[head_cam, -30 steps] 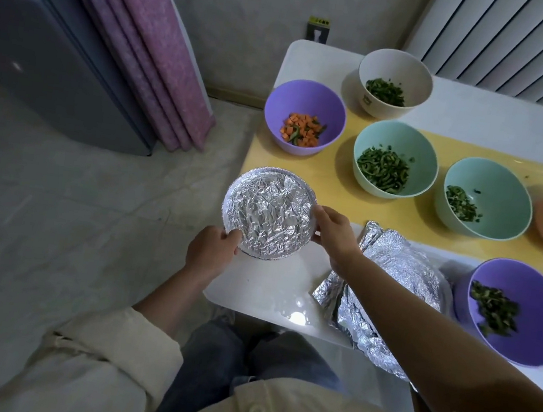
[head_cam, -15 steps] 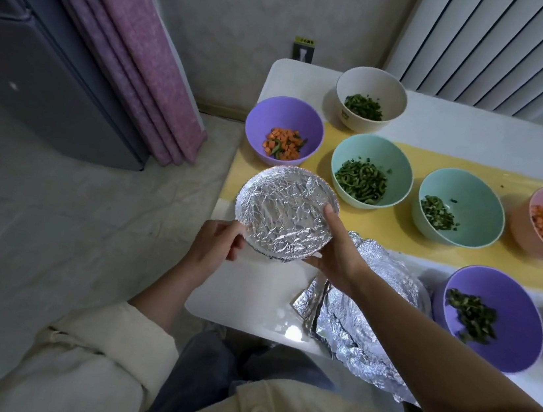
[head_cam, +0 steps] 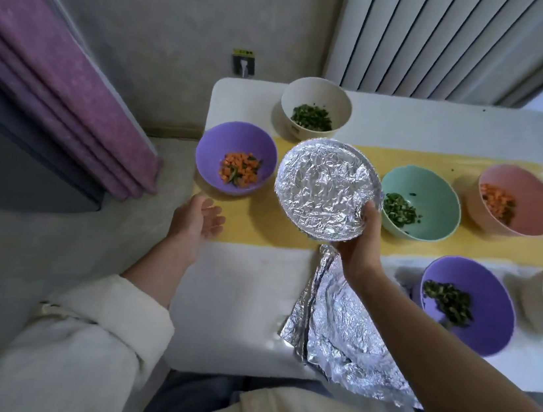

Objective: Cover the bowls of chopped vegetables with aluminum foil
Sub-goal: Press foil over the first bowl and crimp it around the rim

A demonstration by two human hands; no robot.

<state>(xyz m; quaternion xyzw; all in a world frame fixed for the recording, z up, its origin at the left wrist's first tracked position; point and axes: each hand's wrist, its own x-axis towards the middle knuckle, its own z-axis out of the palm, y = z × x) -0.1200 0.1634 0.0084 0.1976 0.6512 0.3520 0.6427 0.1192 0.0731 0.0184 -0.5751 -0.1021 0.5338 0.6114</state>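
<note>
a: what's the right hand (head_cam: pixel 361 248) doing?
b: it pinches the round foil cover (head_cam: pixel 324 188) by its near edge, thumb on top, above the yellow runner (head_cam: pixel 260 228), between the purple carrot bowl (head_cam: pixel 216 140) and the teal bowl (head_cam: pixel 439 183).
a: the left hand (head_cam: pixel 197 220)?
b: loose, palm up, holding nothing.

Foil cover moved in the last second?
Yes. The foil cover, in the right hand, went from the near corner of the table farther in and rightward, now right of the purple carrot bowl.
</note>
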